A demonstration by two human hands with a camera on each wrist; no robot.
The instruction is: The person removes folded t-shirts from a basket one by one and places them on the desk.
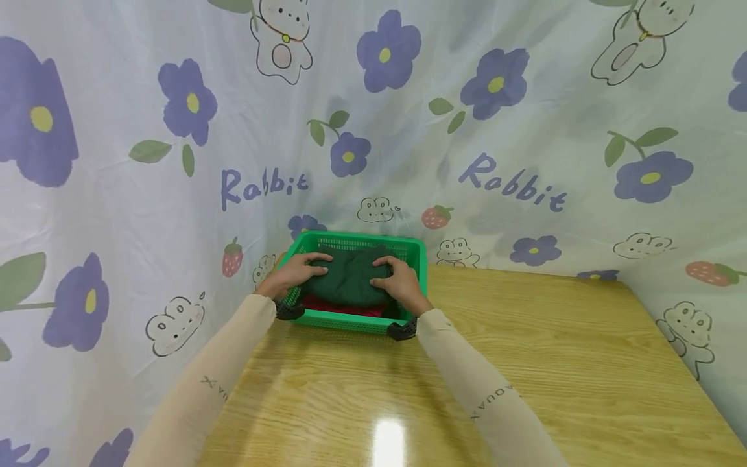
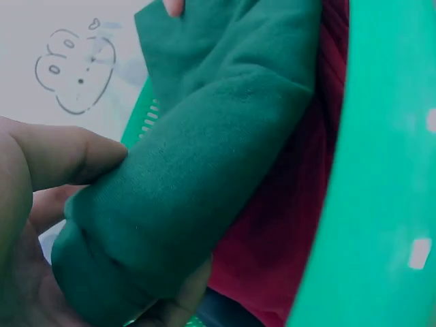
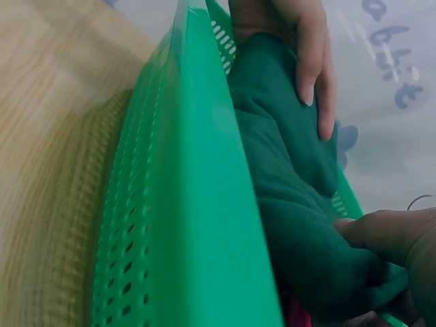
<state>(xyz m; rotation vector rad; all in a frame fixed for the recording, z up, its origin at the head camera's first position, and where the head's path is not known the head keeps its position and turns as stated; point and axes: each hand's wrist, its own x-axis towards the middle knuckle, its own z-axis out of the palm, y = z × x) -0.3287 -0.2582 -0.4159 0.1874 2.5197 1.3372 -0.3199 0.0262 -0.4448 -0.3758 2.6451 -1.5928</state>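
A folded dark green garment (image 1: 347,279) lies in a green plastic basket (image 1: 350,320), over a red cloth (image 2: 262,225). My left hand (image 1: 296,271) grips the garment's left end, thumb on the upper face and fingers curled beneath, as the left wrist view shows. At the opposite end my right hand (image 1: 403,281) holds the garment, its thumb pressed on the top; the fingers below are mostly hidden in the right wrist view. Some dark fabric (image 2: 231,306) shows under the red cloth. The garment is soft and creased.
The basket has perforated walls and stands on a wood-grain table (image 1: 525,350), close to the corner of a printed white curtain (image 1: 408,143). Table surface extends to the right and in front. Black straps (image 1: 403,329) sit at both wrists near the basket's front rim.
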